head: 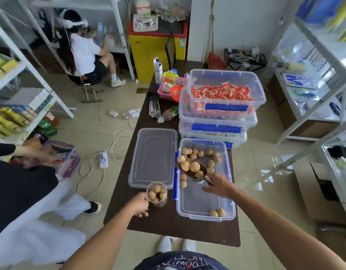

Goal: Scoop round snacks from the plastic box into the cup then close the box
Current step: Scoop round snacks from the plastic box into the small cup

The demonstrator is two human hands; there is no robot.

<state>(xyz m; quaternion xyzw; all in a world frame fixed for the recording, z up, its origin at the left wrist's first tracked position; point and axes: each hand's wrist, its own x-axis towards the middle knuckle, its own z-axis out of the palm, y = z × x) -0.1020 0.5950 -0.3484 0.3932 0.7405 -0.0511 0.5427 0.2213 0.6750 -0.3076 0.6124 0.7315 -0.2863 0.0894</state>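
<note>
Pale tiled floor [86, 121] strewn with white cables [113, 145] — white metal shelves [32, 75] line both sides, a yellow cabinet [148, 53] stands against the white wall [242, 22], and a dark brown table [168, 221] fills the middle.

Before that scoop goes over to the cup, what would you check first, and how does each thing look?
1. Scoop loaded: ok, several round snacks sit in it.
2. Right hand grips the scoop handle: ok.
3. Left hand steadies the cup: ok, its fingers are at the cup's side.
4. Room in the cup: not ok, snacks already reach near the rim, so a full scoop may spill.
5. Path from the plastic box to the cup: ok, only the box's blue-latched wall lies between.
6. Lid ready for closing: ok, it lies flat on the table beside the box.
</note>
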